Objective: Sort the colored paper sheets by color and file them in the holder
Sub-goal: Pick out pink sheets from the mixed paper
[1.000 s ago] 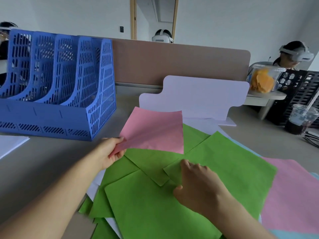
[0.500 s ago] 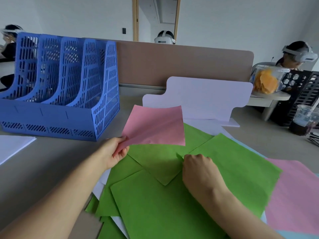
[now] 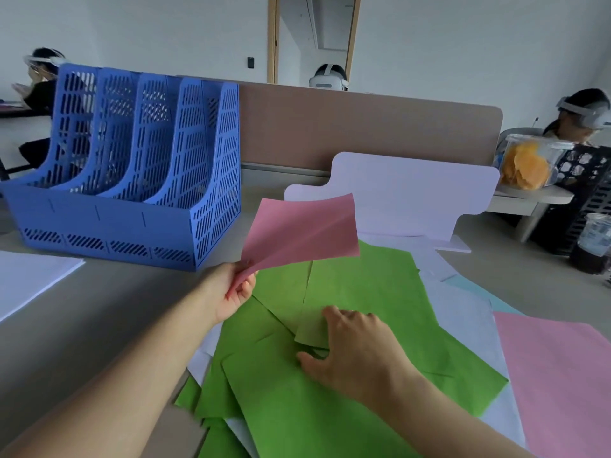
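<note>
Your left grip [image 3: 236, 287] is pinching a pink sheet [image 3: 304, 233] by its corner, lifted off the tabletop [image 3: 99, 309]. Your right grip [image 3: 357, 352] pinches a green sheet [image 3: 363, 285] at its corner. The blue holder [image 3: 132, 193] is off to the left.

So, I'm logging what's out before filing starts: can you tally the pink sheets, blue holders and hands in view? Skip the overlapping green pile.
Pink sheets: 2, the held pink sheet and the flat pink sheet at the right.
Blue holder: 1.
Hands: 2, the left hand pinching the held pink sheet, the right hand on the green pile.
Total: 5.
</note>
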A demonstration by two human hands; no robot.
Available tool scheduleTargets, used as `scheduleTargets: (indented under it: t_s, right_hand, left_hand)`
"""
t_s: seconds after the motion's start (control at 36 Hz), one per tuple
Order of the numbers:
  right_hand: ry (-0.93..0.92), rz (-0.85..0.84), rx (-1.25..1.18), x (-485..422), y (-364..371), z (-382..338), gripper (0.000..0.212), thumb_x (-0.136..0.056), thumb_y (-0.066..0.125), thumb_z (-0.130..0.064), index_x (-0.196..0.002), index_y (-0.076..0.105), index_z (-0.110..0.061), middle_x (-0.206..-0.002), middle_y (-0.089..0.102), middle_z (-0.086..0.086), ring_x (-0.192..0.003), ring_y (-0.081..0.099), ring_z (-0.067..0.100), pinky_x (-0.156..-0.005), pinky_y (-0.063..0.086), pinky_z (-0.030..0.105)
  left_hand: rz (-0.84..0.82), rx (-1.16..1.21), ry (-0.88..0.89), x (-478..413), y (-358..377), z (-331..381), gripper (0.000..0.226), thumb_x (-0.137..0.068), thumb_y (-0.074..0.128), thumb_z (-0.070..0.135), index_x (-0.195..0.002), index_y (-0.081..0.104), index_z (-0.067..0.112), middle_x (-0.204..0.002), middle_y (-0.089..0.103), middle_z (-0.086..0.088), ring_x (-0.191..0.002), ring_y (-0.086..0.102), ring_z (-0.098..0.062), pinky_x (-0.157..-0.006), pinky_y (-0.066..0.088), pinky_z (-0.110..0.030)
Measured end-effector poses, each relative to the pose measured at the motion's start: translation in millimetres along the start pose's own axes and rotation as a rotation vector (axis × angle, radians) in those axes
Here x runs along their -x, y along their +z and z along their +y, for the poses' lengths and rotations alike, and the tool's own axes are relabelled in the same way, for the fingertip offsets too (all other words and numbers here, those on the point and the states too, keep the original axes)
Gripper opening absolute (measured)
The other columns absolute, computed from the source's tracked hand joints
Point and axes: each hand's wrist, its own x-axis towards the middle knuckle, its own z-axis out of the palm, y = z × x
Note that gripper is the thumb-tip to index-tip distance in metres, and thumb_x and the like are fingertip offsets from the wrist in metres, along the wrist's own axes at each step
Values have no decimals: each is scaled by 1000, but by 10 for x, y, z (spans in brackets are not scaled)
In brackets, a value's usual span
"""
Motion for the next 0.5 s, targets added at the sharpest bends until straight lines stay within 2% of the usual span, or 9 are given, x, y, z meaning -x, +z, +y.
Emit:
scheduleTargets:
  t_s: [0.06, 0.11, 0.19, 0.28, 0.33, 0.36, 0.42, 0.47, 0.5]
  right_hand:
    - [17, -32, -6, -36, -59, -52, 42, -85, 53, -53, -100, 47, -14, -83, 55, -3, -72, 55, 17, -57, 47, 27]
    - [27, -48, 21, -73, -99, -107, 22, -83, 53, -28, -96, 41, -14, -75, 50, -1, -67, 52, 20, -47, 36, 26]
    - [19, -39, 118, -101, -91, -121, 26, -79, 45, -3, -104, 42, -10, -66, 44, -1, -62, 49, 24, -42, 31, 27]
    - [26, -2, 198, -87, -198, -41, 27, -85, 40, 6, -104, 50, -9, -70, 48, 1, -69, 53, 25, -51, 37, 29]
    - [35, -25, 197, -16, -342, -20, 22, -86, 42, 8, -84, 50, -12, -65, 41, -1, -70, 50, 23, -58, 39, 30]
    - [26, -47, 193, 39, -413, -31, 26, -84, 44, 9, -72, 42, -14, -62, 37, -2, -70, 50, 23, -58, 39, 30]
    - [0, -133, 188, 167, -533, -91, 32, -80, 46, 9, -62, 33, -15, -59, 36, -1, -73, 57, 28, -54, 39, 28]
    - [-30, -204, 166, 302, -556, -167, 23, -81, 47, 8, -67, 47, -11, -65, 51, 4, -80, 65, 26, -55, 42, 25]
    - [-56, -216, 147, 361, -534, -207, 19, -85, 46, 6, -76, 56, -8, -74, 61, 7, -81, 66, 25, -60, 45, 24]
  left_hand:
    - [-3, 13, 0, 11, 2, 2, 23, -100, 46, 13, -81, 54, 4, -41, 50, -2, -30, 49, -6, -29, 39, -13]
    - [-8, 31, -7, 23, 8, 7, 24, -100, 46, 14, -80, 54, 3, -41, 50, -1, -29, 48, -6, -29, 39, -13]
    - [-21, 41, 0, 36, 19, 20, 23, -99, 47, 14, -80, 54, 3, -43, 51, -2, -30, 49, -6, -29, 39, -13]
    - [-11, 33, 22, 36, 22, 27, 22, -99, 48, 14, -81, 55, 3, -46, 51, -3, -31, 49, -6, -29, 39, -13]
    - [13, 14, 41, 32, 29, 35, 20, -97, 50, 14, -81, 55, 2, -47, 50, -3, -30, 49, -7, -28, 39, -14]
    - [21, 5, 46, 32, 38, 39, 19, -97, 51, 13, -82, 56, 2, -47, 50, -4, -30, 49, -7, -28, 38, -14]
    - [29, -18, 53, 33, 55, 46, 17, -96, 52, 12, -84, 56, 1, -45, 53, -5, -30, 49, -6, -28, 38, -13]
    - [41, -62, 70, 32, 58, 33, 12, -95, 54, 11, -90, 59, 2, -44, 56, -5, -31, 49, -7, -28, 37, -13]
    - [50, -87, 83, 34, 61, 20, 10, -95, 56, 11, -93, 61, 3, -45, 57, -5, -32, 49, -7, -28, 37, -14]
